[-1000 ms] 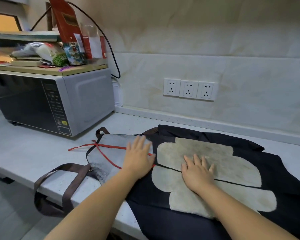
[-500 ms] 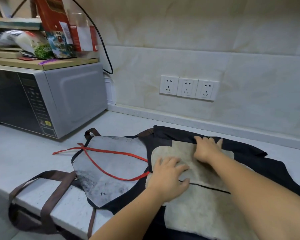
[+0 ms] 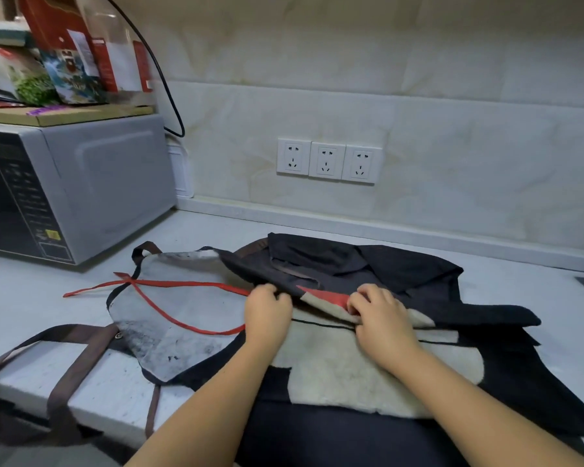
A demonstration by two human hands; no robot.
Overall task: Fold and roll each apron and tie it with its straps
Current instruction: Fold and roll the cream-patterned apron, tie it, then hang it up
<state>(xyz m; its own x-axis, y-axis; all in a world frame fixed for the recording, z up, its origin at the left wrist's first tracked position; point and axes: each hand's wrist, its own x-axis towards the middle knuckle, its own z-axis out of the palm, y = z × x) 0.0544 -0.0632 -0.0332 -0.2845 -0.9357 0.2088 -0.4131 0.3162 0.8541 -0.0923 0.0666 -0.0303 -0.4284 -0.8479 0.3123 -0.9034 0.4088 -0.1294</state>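
Both hands have come off the flat cloth and closed on the far edge of the apron (image 3: 418, 274), which is now lifted and drawn toward the person, so that a dark flap lies doubled over the pale fleece patch (image 3: 351, 369). The left hand (image 3: 267, 310) has its fingers curled round the folded edge. The right hand (image 3: 381, 313) pinches the same edge, where a strip of red lining shows. The apron lies spread on the counter (image 3: 31, 298) in front of the microwave (image 3: 81, 187), with its near part hanging over the counter's front edge.

To fold well, both hands should probably travel together and keep the edge taut between them, so the crease runs straight and not slanted. The flap is bunched behind the right hand, so it likely needs flattening before any rolling. The red strap (image 3: 182, 285) crosses the grey panel (image 3: 182, 318) to the left, and the brown straps (image 3: 64, 352) dangle off the counter. Both are best kept outside the fold, since they are needed free for tying
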